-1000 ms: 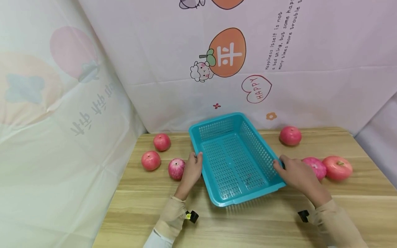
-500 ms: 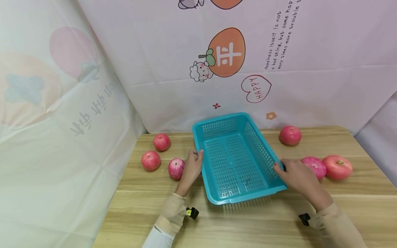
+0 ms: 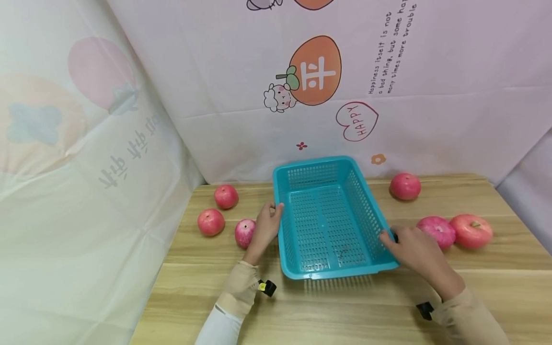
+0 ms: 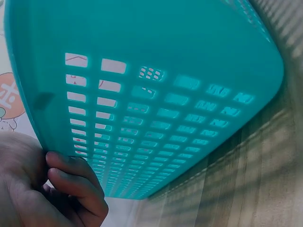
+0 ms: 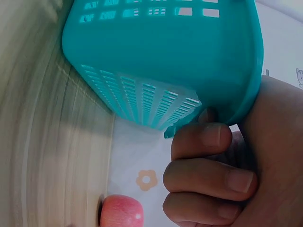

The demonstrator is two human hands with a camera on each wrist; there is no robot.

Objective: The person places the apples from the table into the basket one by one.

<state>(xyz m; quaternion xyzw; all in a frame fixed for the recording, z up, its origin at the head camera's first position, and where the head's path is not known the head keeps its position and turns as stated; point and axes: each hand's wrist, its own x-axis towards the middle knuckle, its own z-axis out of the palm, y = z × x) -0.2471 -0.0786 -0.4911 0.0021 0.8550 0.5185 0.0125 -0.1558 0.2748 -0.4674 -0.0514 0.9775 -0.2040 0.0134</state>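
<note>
A teal plastic basket [image 3: 332, 225] with slotted walls and floor hangs between both hands, with nothing in it. My left hand [image 3: 267, 225] grips the left rim, thumb on top; in the left wrist view its curled fingers [image 4: 75, 179] bend under the rim of the basket [image 4: 142, 38]. At the near right corner my right hand [image 3: 414, 249] grips the rim, and the right wrist view shows its fingers [image 5: 203, 175] curled below the edge. A speckled pink apple [image 3: 245, 233] lies just beside the left hand. Behind the right hand sits another pink apple [image 3: 436, 232].
The wooden table [image 3: 310, 316] carries more fruit: two pink apples [image 3: 226, 197] at the left, a large red apple [image 3: 471, 231] at the right and one apple [image 3: 405, 186] near the back edge. A printed white cloth [image 3: 241, 120] hangs close behind the basket.
The basket has shifted a little to the right and turned slightly straighter, its near edge rising a bit in view. Both hands keep their hold; the apples stay in place.
</note>
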